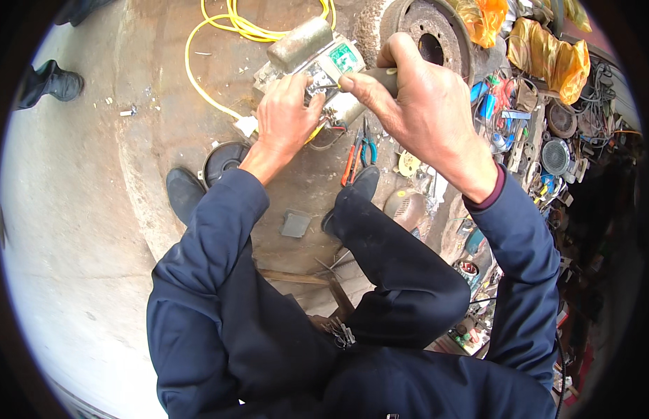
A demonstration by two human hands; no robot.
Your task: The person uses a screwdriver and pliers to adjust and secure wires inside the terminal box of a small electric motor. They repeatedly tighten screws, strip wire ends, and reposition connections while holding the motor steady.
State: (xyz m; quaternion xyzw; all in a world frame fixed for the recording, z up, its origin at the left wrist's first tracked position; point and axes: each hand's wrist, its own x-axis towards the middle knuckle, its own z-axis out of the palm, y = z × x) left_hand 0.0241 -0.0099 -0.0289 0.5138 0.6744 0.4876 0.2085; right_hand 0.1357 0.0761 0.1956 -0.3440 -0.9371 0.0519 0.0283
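Observation:
My right hand is wrapped round the thick dark handle of a screwdriver. Its thin shaft points left toward my left hand, whose fingers are bent and pressed together on the near side of a worn electrical unit. What those fingertips pinch is hidden. The unit has a rounded metal housing, a green-and-white label and exposed wires. From it a yellow cable runs off to the left. On the ground just nearer than the unit lie blue-handled pliers and an orange-handled tool.
A rusty wheel rim stands at the far right of the unit. Loose parts, wires and orange bags crowd the right side. A round black dish sits by my left shoe. Another person's shoe shows at the upper left.

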